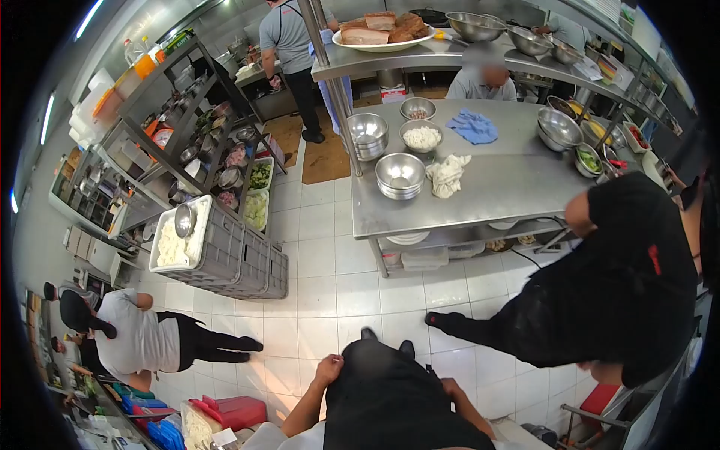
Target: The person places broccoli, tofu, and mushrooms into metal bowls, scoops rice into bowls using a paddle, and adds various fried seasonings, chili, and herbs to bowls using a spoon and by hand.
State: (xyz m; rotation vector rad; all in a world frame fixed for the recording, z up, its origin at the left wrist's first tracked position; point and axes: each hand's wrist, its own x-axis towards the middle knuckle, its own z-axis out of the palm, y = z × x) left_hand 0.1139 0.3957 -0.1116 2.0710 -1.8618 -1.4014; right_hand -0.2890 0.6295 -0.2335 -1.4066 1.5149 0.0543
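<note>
the left hand's (pixel 329 369) fingers curl loosely beside the black apron (pixel 390 397); any hold on its cloth i cannot tell. the right hand (pixel 450 386), partly hidden, shows no readable grip. no handling shows, so done or left cannot be judged. ahead, floor tiles (pixel 315 285) run to the steel table's edge (pixel 397 217), crates (pixel 251 262) front-left, a co-worker (pixel 600 285) rightward.

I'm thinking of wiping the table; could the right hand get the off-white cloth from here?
Probably not without stepping closer: the right hand is low beside the apron, and floor separates the person from the table holding the cloth.
</note>
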